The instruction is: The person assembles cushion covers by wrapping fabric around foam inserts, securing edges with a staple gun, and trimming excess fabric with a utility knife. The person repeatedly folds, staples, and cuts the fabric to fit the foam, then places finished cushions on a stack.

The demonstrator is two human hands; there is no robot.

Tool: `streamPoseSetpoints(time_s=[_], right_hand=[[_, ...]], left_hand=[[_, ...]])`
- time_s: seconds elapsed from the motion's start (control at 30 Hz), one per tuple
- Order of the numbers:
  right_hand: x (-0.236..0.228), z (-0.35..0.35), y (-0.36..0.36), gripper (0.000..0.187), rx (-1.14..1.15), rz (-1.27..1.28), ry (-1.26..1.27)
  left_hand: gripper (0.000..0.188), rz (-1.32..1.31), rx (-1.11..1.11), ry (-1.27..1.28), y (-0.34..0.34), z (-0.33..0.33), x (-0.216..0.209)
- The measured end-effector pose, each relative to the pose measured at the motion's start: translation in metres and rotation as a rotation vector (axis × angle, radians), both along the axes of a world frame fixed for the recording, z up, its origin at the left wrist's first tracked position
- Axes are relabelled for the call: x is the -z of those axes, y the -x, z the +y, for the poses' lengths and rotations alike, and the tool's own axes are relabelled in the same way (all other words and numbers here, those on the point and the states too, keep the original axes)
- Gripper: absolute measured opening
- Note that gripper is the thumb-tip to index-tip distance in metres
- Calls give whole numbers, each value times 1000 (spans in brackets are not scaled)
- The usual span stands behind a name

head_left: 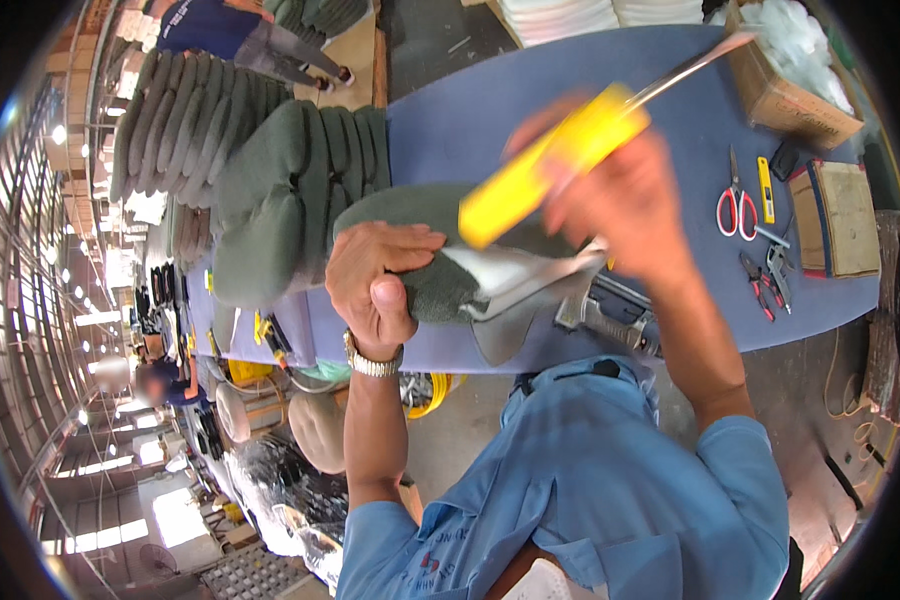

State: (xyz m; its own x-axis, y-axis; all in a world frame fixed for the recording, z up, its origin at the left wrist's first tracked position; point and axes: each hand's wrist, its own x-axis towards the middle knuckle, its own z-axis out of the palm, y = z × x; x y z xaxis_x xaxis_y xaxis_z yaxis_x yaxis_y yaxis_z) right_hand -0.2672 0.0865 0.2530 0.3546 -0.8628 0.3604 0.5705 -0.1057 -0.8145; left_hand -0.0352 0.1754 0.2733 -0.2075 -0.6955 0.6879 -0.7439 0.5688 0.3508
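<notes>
Green padded cover is pinned flat under the left hand. Just right of it, the right hand is wrapped around a yellow-handled tool, its long axis slanting up-right.

Blue-covered worktable with stacked grey-green upholstered cushions at its left end. At the right end lie red-handled scissors, a yellow utility knife, red-handled pliers, flat cardboard pieces and, at the far corner, an open cardboard box of white material. Beyond the table, another person bends over beside further cushion stacks.
</notes>
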Motion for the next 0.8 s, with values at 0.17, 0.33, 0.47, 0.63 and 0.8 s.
streamPoseSetpoints(time_s=[0.17,0.33,0.47,0.63,0.8], right_hand=[[2,-2,5,20,106,-181,-103],[12,2,9,21,43,67,-114],[15,14,8,35,50,-249,-131],[77,23,9,36,361,-1,-355],[246,-10,108,45,338,684,-388]], left_hand=[[54,12,19,2,11,-9,-1],[48,52,33,14,3,-21,3],[37,85,26,4,3,-22,1],[28,62,-13,47,9,-22,6],[27,157,33,149,15,-10,14]])
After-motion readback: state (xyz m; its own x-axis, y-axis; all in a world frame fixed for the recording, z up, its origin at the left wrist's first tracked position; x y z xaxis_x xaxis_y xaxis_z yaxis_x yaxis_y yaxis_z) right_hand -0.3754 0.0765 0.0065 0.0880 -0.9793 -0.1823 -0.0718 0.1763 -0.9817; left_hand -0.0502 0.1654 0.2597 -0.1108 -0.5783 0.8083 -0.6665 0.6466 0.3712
